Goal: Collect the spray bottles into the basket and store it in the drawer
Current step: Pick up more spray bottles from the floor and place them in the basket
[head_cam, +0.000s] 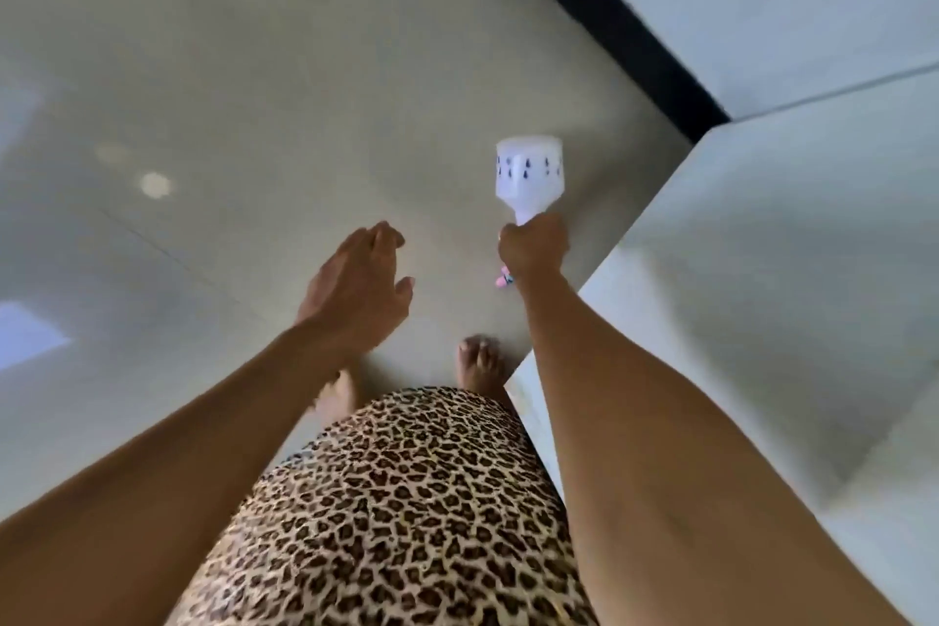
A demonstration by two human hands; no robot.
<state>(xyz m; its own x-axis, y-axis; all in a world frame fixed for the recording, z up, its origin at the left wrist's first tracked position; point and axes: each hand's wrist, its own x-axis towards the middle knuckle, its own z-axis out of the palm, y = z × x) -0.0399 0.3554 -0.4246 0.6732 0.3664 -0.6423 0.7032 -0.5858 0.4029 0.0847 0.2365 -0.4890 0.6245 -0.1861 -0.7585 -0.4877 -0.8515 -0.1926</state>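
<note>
So the right hand point(533, 252) has its fingers wrapped tight around the neck of a white plastic spray bottle with little dark droplet marks point(529, 173). The bottle sticks out past the knuckles with its flat base pointing away from the camera, out over the pale beige tiled floor point(254, 66). A bit of the pink trigger part point(503, 280) pokes out on the near side of the fist, by the wrist.

The left hand point(358, 290) is holding nothing. The fingers are loose and a little bent, the thumb is out to the side, and it floats in the air beside the right hand but clearly apart from it and from the bottle. The bottle sits further out than the left hand and off to its right.

On the right side there's a white worktop point(787, 244), and the right forearm runs just along its edge. The bottle isn't resting on it; it's out over the floor just beside the edge. A dark strip point(599, 20) runs along the base of the white unit further back.

Lower down you see a leopard-print garment point(406, 498) and bare toes point(480, 361) on the floor. The whole shot is kinda motion-blurred.
</note>
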